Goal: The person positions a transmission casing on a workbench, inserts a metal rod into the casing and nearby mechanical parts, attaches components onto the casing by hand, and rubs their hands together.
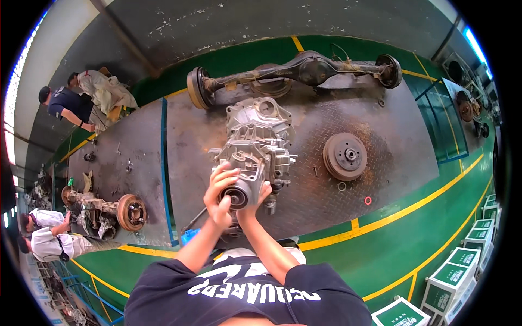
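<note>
A silver-grey gearbox (247,144) lies lengthwise on the steel-topped table, its wide bell-shaped end far from me. The round rear end of its extension housing (251,190) points toward me, with a dark ringed opening. My left hand (219,194) is closed round the left side of this housing, fingers over the top and thumb beside the opening. On the opposite side, my right hand (251,206) grips the housing from the right and below. Part of its fingers is hidden behind the metal.
Behind the gearbox lies a rear axle (312,69). A rusty brake drum (345,156) and a red ring (368,200) sit to the right on the tabletop (304,201). Another table (147,174) at left bears an axle assembly (98,209). People work at left; green-and-white boxes (451,280) stand at right.
</note>
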{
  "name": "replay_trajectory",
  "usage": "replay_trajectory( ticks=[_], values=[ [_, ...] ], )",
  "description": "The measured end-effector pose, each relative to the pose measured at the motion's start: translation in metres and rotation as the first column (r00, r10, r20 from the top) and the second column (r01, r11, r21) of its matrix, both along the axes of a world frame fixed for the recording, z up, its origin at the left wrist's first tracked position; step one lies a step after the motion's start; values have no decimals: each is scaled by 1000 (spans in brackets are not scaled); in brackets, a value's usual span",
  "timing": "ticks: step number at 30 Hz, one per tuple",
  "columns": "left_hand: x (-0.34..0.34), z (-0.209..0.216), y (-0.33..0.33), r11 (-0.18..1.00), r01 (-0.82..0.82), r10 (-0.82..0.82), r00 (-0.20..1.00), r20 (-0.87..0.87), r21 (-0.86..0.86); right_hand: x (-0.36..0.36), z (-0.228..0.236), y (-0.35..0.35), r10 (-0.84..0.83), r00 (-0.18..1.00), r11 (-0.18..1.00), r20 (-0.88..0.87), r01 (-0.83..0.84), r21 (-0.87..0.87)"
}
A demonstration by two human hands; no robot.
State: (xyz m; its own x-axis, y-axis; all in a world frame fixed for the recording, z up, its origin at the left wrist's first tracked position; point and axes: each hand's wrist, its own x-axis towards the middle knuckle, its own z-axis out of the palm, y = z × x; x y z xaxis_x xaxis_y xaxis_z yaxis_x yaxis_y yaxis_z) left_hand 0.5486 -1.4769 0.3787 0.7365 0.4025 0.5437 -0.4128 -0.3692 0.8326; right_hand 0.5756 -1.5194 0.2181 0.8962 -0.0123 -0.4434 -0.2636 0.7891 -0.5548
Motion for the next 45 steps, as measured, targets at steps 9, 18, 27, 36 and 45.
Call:
replay_trajectory(
  ticks=[9, 18, 27, 36, 45],
  values=[
    [52, 19, 35, 980, -194, 181, 960, 212, 41, 12, 46, 21, 244, 965, 793, -93, -254, -553],
    [126, 36, 118, 964, -29, 49, 997, 67, -265, 72, 109, -53, 763, 603, 518, 234, -353, -779],
    [205, 66, 146, 953, 88, -99, 995, -25, -289, 216, 68, -42, 599, 637, 214, 485, 456, -864],
    [217, 56, 148, 961, -90, 125, 985, 119, -263, 194, 96, -21, 723, 316, 312, 615, 645, -698],
    [225, 46, 131, 889, -245, 300, 950, 89, -386, 107, 89, 2, 769, -628, 292, 122, 175, -940]
  ],
)
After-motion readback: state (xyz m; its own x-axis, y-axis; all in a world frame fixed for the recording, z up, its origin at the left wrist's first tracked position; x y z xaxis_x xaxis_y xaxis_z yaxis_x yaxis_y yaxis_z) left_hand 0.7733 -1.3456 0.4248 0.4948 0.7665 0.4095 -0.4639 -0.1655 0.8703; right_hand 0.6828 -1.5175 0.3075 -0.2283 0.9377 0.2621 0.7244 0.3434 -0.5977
